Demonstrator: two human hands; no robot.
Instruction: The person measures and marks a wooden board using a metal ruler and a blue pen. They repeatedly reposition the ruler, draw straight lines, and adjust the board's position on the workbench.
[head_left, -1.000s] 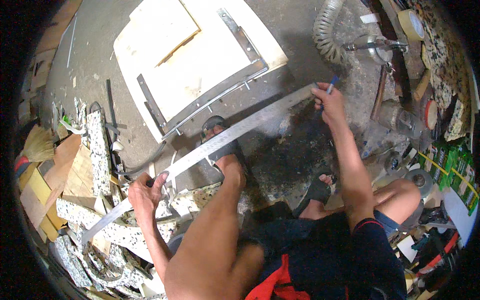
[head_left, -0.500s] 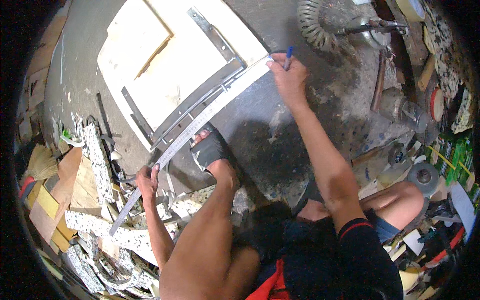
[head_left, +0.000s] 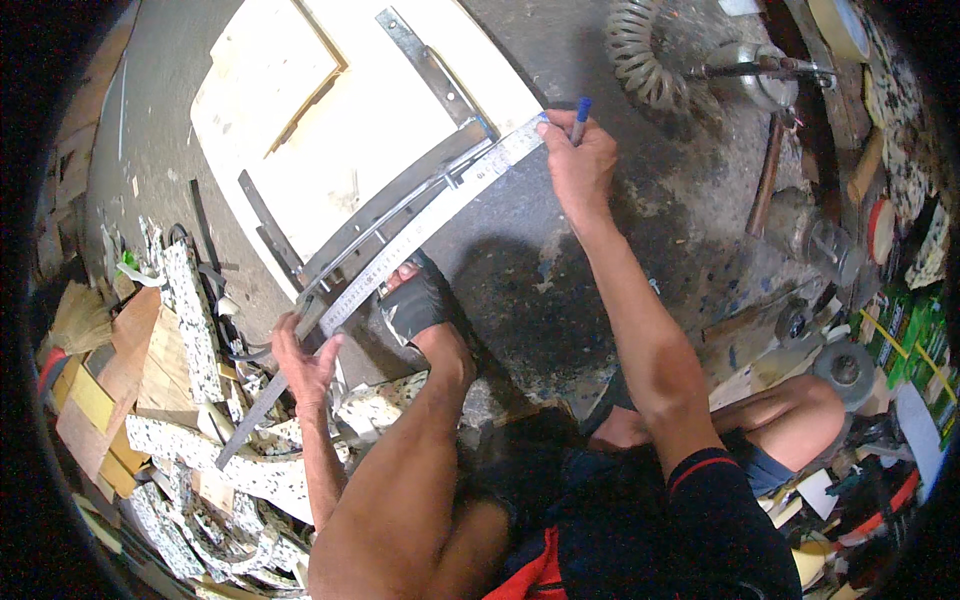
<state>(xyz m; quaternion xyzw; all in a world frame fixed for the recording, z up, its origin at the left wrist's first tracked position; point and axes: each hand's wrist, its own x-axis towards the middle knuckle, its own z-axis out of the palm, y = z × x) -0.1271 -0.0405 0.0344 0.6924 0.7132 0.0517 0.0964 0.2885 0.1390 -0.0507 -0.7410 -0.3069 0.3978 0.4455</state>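
A long metal ruler point(head_left: 352, 298) runs slantwise along the near edge of a large pale panel point(head_left: 375, 130). The panel carries dark metal strips and a dark rail with a thin rod point(head_left: 400, 213). At the ruler's far right end, my right hand point(head_left: 583, 165) pinches it by the panel's corner, with a blue-capped pen point(head_left: 581, 120) also held, pointing up. My left hand point(head_left: 307, 362) is over the ruler's lower stretch near the panel's left corner; its fingers and thumb are spread apart. Part of the ruler is hidden behind that hand.
My foot in a dark sandal point(head_left: 415, 300) stands beside the ruler. Speckled foam offcuts point(head_left: 195, 325), wood scraps and a straw broom point(head_left: 82, 318) lie at left. On the right are a coiled air hose point(head_left: 645, 60), a spray gun point(head_left: 755, 75), a hammer point(head_left: 768, 175) and jars.
My left hand has loosened its pinch on the ruler and spread its fingers. The ruler looks straighter, less bowed. My right hand keeps its hold at the far end.
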